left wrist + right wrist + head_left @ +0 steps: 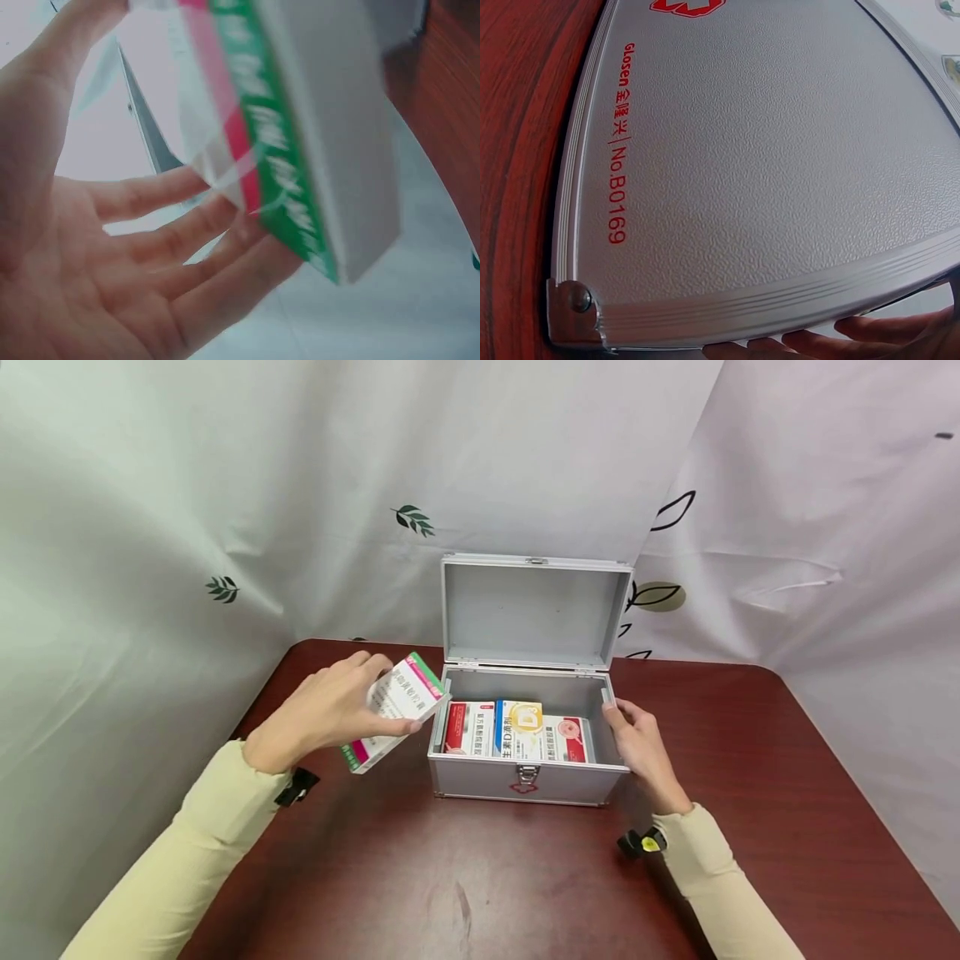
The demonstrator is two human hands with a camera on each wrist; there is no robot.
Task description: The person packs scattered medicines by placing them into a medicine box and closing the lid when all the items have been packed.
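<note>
My left hand [330, 708] grips a white medicine box [401, 700] with green and magenta bands, tilted in the air just left of the silver metal case. In the left wrist view the fingers [187, 247] lie along the box's green edge, and its white side [337, 135] faces out. The case [480, 777] stands with its lid [536, 614] up. Inside its front stand a red-and-white box [470, 728], a blue-and-yellow box [519, 731] and another red-and-white box [564, 739]. My right hand [641, 743] holds the case's right wall, thumb at the rim, fingers on the outside.
A dark red-brown table [480, 877] carries the case. Behind and at the sides hangs a pale curtain [337, 485] with leaf prints. The case's front has a metal latch [527, 773].
</note>
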